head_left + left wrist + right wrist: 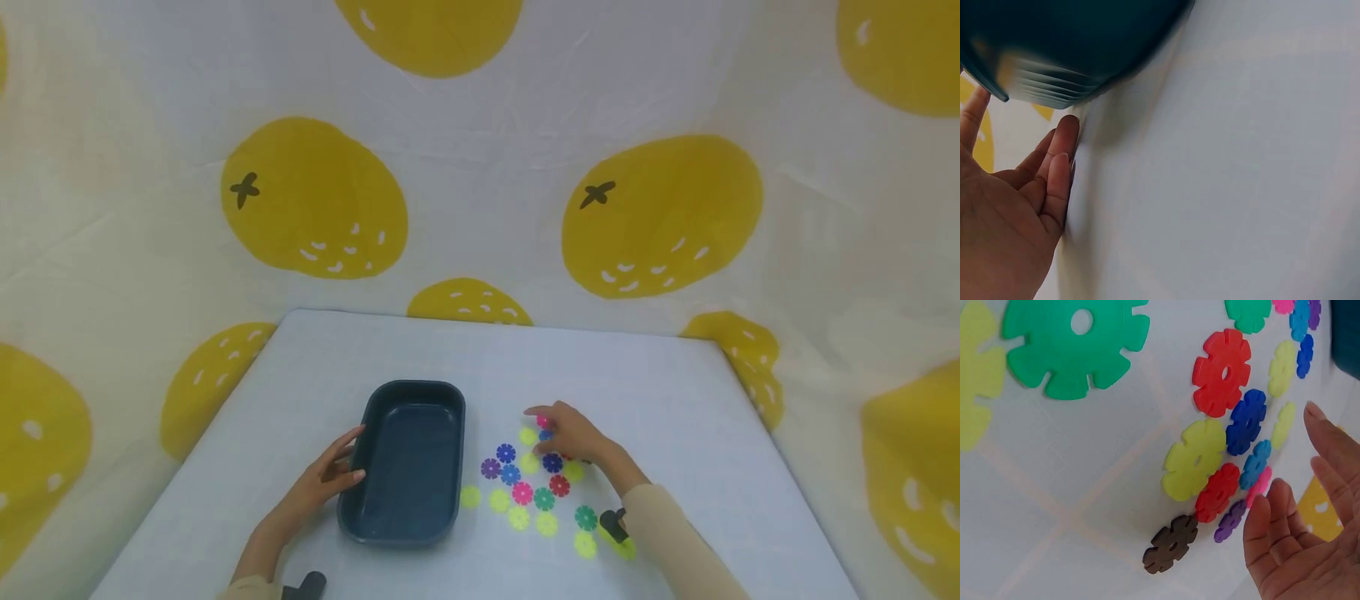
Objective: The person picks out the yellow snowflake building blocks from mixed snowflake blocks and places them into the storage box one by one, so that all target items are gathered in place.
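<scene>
A dark blue-grey rectangular tray [411,475] lies left of the middle of the white table. My left hand [321,482] rests against its left side with fingers spread, touching the rim. In the left wrist view, the tray's ribbed end [1054,84] hangs close over the loosely bent fingers. My right hand [573,433] hovers over the far part of a group of notched plastic discs, holding none that I can see. Close to its fingers in the right wrist view are a purple disc [1230,521], a pink disc [1259,486] and a light blue disc [1255,464].
Nearer discs include a pink one [522,493], a green one [587,517] and a yellow one [585,545]. A brown disc [1170,544] shows in the right wrist view. Behind the table [600,367] hangs a fruit-printed cloth [480,200].
</scene>
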Tool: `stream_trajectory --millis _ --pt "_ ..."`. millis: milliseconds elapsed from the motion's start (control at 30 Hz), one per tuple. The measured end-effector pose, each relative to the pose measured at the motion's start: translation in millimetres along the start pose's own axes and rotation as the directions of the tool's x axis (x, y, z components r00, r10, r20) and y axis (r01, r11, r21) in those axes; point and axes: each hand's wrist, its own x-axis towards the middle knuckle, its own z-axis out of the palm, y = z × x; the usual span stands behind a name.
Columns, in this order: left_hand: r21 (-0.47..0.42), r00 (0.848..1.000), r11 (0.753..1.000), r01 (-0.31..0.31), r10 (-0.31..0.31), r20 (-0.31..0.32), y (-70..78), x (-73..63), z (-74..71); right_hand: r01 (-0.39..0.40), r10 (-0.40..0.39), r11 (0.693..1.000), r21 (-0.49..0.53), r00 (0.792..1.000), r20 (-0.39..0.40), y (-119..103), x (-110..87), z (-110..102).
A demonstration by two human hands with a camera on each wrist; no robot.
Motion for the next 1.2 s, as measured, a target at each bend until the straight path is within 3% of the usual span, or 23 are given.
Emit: stream_trajectory --millis 367,767,1200 --pt "-0.008 0.998 0.999 0.051 -0.051 0.024 -3.4 2.7 -1.0 -0.052 0.052 0.998 0.030 0.998 0.031 11.8 14.1 7.8" --pt "-0.019 0.998 0.998 0.054 -0.054 0.019 -2.9 2.5 1.4 -0.025 0.024 0.999 0.031 0.999 0.036 11.5 19.2 9.7" --pt "-0.005 0.998 0.998 0.065 -0.065 0.004 -3.1 2.3 4.0 0.026 -0.026 0.999 -0.042 1.000 0.007 12.0 22.4 11.8"
